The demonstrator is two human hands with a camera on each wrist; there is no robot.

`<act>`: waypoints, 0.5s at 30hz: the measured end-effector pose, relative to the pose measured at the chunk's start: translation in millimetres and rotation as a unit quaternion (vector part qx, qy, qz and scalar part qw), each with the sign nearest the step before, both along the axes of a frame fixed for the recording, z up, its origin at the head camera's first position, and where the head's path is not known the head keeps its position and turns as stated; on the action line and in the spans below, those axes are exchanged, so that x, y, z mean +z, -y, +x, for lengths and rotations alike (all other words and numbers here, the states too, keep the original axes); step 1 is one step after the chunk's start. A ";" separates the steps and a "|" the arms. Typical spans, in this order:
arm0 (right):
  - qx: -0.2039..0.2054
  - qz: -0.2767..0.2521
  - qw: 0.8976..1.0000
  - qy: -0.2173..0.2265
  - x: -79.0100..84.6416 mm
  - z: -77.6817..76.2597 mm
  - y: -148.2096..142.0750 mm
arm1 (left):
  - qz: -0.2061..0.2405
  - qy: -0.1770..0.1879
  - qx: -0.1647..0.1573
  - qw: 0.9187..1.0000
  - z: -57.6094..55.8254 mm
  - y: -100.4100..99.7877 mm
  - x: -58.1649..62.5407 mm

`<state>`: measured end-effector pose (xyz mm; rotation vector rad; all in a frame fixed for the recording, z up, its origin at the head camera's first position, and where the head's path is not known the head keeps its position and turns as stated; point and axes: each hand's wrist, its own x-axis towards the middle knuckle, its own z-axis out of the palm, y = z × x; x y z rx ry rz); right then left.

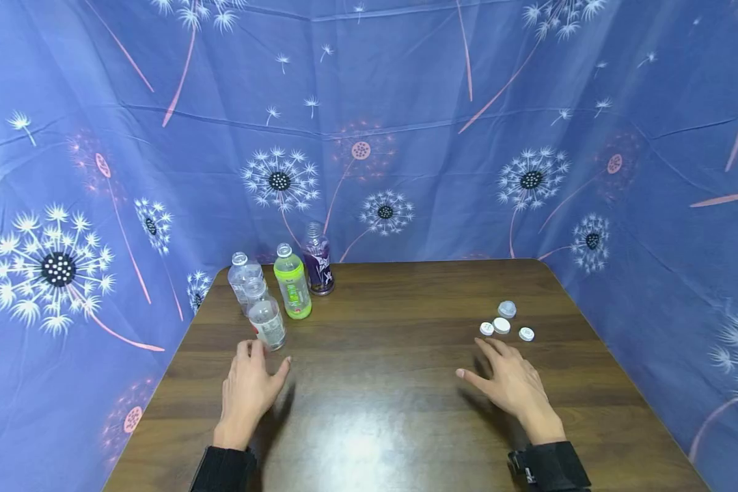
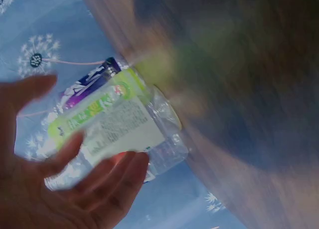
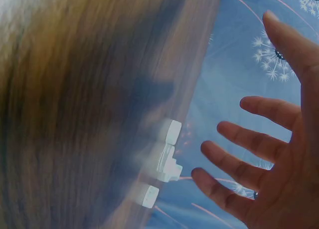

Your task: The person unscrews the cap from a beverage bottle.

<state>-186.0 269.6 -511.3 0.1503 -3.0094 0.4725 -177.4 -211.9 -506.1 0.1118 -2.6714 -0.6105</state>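
My left hand [image 1: 247, 393] hovers over the table's left side with its fingers relaxed and holds nothing. Just beyond its fingertips stands a clear uncapped bottle [image 1: 267, 322]; the head view does not tell whether they touch. Behind that are another clear bottle [image 1: 240, 277], a green-labelled bottle [image 1: 293, 290] and a purple bottle [image 1: 318, 266], all upright without caps. On the right, my right hand [image 1: 516, 386] is spread above the table, nothing in it. Several bottle caps lie past its fingertips: a small white cap [image 1: 486, 329], a larger white one [image 1: 501, 325], another white one [image 1: 526, 334] and a translucent one [image 1: 507, 309].
The brown wooden table [image 1: 393, 328] has a glare spot near its front. A blue dandelion-patterned cloth [image 1: 443, 157] hangs behind it and along both sides. The bottles are grouped at the back left corner, close to the cloth.
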 end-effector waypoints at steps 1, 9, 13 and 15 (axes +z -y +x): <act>0.001 -0.003 1.000 -0.004 -0.4 0.1 0.9 | 0.017 -0.022 0.013 1.000 -3.1 2.0 0.6; 0.011 -0.010 1.000 -0.022 -3.3 6.8 6.1 | 0.118 -0.089 0.033 0.988 -40.3 19.9 8.4; 0.015 -0.018 0.999 -0.021 -4.3 8.7 7.6 | 0.163 -0.054 0.041 0.984 -57.1 24.6 12.7; 0.016 -0.021 0.999 -0.024 -4.3 8.6 8.1 | 0.185 -0.045 0.040 0.981 -63.4 25.4 14.0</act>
